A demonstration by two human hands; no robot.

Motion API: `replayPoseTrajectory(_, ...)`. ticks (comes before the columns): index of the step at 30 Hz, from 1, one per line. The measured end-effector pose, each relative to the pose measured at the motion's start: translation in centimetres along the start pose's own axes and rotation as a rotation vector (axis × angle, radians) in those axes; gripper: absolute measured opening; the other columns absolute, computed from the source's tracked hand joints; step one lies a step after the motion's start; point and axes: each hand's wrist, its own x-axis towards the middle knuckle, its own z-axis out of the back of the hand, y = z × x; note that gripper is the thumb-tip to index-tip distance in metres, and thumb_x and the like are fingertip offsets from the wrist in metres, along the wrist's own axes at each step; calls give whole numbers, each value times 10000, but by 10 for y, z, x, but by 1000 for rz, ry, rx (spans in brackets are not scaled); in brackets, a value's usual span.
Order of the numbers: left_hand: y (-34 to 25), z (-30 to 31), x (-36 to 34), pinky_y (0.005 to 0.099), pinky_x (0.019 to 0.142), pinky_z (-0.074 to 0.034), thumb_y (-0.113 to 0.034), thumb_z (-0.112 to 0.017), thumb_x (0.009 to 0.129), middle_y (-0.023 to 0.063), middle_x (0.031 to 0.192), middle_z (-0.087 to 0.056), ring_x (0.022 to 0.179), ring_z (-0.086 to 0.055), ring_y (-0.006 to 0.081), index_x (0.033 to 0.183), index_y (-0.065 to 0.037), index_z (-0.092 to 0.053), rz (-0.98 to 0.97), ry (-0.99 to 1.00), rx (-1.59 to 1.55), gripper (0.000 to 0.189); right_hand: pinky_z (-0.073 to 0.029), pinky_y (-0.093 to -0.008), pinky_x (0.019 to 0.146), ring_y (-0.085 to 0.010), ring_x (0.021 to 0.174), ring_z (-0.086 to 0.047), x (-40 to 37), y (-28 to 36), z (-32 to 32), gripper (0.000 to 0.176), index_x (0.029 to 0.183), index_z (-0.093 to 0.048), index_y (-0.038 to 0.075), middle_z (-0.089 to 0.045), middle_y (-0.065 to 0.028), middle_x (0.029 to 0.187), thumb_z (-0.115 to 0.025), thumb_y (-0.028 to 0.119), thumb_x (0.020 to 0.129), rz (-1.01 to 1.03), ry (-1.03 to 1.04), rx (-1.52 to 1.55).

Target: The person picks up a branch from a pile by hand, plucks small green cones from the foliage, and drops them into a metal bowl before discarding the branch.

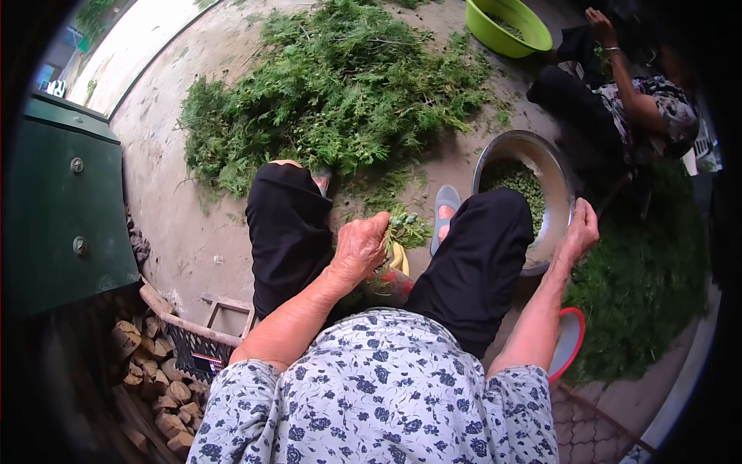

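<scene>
My left hand (361, 246) is closed around a small green sprig (407, 229) bearing pale green berries, held between my knees. Over at the steel bowl (556, 166), my right hand (580, 230) is at the right rim with its fingers bent together; whether it pinches anything is too small to tell. Green berries (519, 185) lie inside the bowl, partly hidden by my knee. Beyond my feet a large heap of green branches (332, 93) covers the ground.
A co-worker (634, 104) sits at the upper right near a lime-green basin (506, 35). More greenery (641, 271) lies at right, by a red-rimmed container (569, 340). Left are a green metal box (69, 201), split firewood (158, 379) and a dark crate (197, 340).
</scene>
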Motion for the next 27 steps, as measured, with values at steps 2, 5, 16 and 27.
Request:
replayPoseTrajectory(2,-1,-1,-1,471,527,-424,-121,-510,791,174,641,-574,625,-573,377,764,-52,-481,-28,-4,104,80,-483,-272,739,-190,819,-614,6,-20,1,295,1070,-593,-7,-605,-82,1009,-610,157,826,198,-11,-310)
replayPoseTrajectory(5,-3,-7,4,451,524,-416,-136,-552,776,170,640,-549,631,-556,381,771,-49,-460,-75,-54,88,127,-470,-248,708,-149,796,-587,-3,-18,-1,262,1031,-618,2,-633,-44,879,-621,151,815,424,-14,-577)
replayPoseTrajectory(16,-47,44,95,383,542,-447,-12,-588,678,99,725,-604,650,-599,285,971,-59,-540,-443,-242,289,300,-441,-201,593,-62,676,-532,-102,130,-47,167,922,-618,3,-556,-6,853,-598,-48,765,297,888,359)
replayPoseTrajectory(27,-10,58,108,376,482,-429,-136,-583,742,73,584,-540,550,-577,264,740,-81,-460,-465,-250,492,135,-473,-237,644,-104,696,-539,-133,110,-111,392,1056,-558,30,-544,-46,883,-721,75,703,233,1023,386)
